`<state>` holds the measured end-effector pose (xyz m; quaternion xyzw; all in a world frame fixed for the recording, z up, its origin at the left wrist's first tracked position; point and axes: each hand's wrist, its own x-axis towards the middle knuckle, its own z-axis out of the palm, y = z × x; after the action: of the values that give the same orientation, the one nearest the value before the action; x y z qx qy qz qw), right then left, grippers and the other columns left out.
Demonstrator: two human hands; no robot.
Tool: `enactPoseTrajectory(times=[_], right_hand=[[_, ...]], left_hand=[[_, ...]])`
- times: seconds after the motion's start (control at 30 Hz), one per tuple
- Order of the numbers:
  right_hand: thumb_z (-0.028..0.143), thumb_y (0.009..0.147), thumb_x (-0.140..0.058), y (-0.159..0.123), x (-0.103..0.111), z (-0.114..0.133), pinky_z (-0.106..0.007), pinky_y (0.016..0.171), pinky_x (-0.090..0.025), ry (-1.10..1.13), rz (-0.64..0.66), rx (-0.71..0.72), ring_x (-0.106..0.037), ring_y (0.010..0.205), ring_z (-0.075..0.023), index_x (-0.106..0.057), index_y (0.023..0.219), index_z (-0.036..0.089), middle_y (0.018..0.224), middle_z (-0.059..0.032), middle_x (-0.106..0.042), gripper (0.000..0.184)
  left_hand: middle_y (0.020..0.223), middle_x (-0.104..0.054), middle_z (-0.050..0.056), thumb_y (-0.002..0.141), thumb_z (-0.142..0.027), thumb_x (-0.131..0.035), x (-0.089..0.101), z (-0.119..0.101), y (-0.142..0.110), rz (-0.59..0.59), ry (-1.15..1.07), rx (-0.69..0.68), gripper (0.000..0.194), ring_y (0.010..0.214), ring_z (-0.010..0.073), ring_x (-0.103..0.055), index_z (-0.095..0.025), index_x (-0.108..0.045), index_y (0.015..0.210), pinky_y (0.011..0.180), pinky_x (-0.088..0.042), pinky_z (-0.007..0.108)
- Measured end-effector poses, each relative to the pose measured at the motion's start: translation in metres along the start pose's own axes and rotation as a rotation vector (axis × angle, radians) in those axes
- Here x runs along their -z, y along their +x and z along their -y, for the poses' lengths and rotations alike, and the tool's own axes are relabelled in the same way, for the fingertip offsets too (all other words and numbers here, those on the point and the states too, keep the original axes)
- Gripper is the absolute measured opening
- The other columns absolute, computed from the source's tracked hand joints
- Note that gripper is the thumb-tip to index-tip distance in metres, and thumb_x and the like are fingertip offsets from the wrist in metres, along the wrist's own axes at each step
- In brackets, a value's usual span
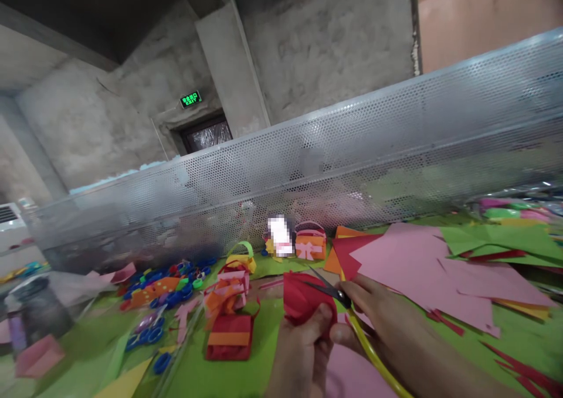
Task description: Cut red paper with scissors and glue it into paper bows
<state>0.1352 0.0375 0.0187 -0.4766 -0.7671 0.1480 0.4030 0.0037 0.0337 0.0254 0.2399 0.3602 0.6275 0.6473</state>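
Observation:
My left hand (308, 348) pinches a folded piece of red paper (303, 295) between thumb and fingers. In my right hand (373, 310) is a pair of scissors (361, 336) with yellow handles and dark blades. The blades stand apart, one of them crossing the red paper's upper right part; whether they touch it I cannot tell. Left of my hands lies a small red paper bag (229, 338) with an orange band. Behind it are pink and orange paper bags (229, 289), and farther back stands an orange bag with a pink bow (310, 245).
Pink sheets (409, 269) and green sheets (497, 242) are piled at the right, with red scraps (523, 366) nearer me. Blue-handled scissors (147, 333) and a heap of small coloured pieces (176, 286) lie at the left. A perforated metal panel (308, 157) runs behind the green table.

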Motion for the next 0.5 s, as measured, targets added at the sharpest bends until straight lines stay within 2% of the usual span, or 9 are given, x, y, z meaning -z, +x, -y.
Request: enactPoseTrajectory(times=[0.2,0.5], right_hand=[[0.028,0.079,-0.055,0.0020,0.0030,0.0047,-0.032,0.052,-0.045,-0.014,0.009,-0.013,-0.059,0.057,-0.0195,-0.055,0.077,0.021,0.074,-0.0072,-0.066,0.007],[0.032,0.078,-0.057,0.0012,0.0028,0.0015,-0.030,0.052,-0.039,-0.088,0.045,-0.045,-0.058,0.056,-0.0196,-0.055,0.075,0.022,0.071,-0.0056,-0.066,0.011]], left_hand=[[0.063,-0.064,0.000,0.047,-0.014,-0.089,0.0010,0.0004,-0.0003,0.072,-0.006,0.029,0.031,0.049,0.0038,-0.048,-0.013,-0.071,0.073,0.049,-0.041,0.014],[0.059,-0.057,-0.003,0.050,-0.014,-0.089,0.0047,-0.0022,0.0011,0.128,0.013,0.077,0.033,0.050,0.0039,-0.045,-0.013,-0.072,0.077,0.053,-0.042,0.015]])
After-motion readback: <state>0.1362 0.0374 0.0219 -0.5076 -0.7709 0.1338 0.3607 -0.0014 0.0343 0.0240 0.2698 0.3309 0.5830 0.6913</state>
